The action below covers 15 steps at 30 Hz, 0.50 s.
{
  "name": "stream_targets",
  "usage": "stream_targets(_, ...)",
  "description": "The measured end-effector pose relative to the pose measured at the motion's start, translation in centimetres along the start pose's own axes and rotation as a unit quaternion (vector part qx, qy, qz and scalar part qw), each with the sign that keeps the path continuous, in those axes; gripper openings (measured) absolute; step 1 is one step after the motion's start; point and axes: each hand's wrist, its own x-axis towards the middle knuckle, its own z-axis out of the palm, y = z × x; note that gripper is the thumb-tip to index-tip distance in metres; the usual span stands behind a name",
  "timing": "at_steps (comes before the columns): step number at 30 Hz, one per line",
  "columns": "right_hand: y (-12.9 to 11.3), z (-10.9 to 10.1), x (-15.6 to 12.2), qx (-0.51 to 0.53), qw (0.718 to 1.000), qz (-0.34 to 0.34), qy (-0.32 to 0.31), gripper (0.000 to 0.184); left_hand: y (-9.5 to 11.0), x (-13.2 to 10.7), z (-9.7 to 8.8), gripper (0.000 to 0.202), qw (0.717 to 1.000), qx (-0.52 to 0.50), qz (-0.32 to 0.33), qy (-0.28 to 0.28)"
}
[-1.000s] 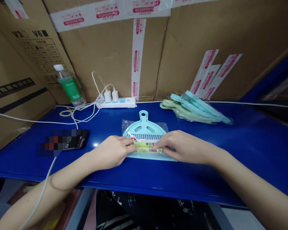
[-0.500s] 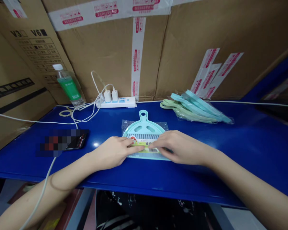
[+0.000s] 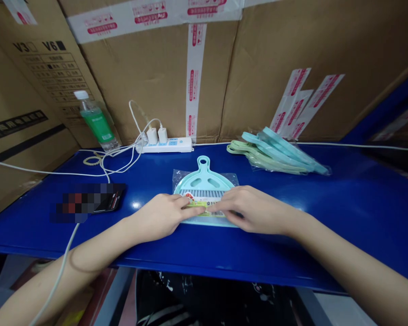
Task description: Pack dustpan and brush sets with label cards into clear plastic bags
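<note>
A light-blue dustpan and brush set (image 3: 203, 182) in a clear plastic bag lies flat on the blue table, handle end pointing away from me. Across the brush bristles runs a label (image 3: 197, 211) in white and yellow with printed characters. My left hand (image 3: 163, 216) rests on the left side of the bag, index finger stretched over the label. From the right, my right hand (image 3: 256, 210) presses on the label with its index finger extended. The two index fingertips nearly meet at the label's middle. Both hands lie on top of the set without gripping it.
More bagged dustpan sets (image 3: 278, 154), green and light blue, are piled at the back right. A power strip (image 3: 180, 145) with white cables stands against the cardboard (image 3: 149, 81). On the left are a bottle (image 3: 98, 124), a beaded bracelet (image 3: 92, 160) and a phone (image 3: 107, 202).
My right index finger has slid slightly left over the label, closer to my left fingertip. The dustpan set and my left hand have stayed almost still.
</note>
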Motion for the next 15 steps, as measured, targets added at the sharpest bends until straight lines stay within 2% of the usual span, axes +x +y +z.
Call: stream_targets(15, -0.15, -0.06, -0.21, -0.016, 1.000, 0.012, -0.013, 0.044, -0.02, 0.02, -0.05, 0.047, 1.000, -0.010, 0.000, 0.005)
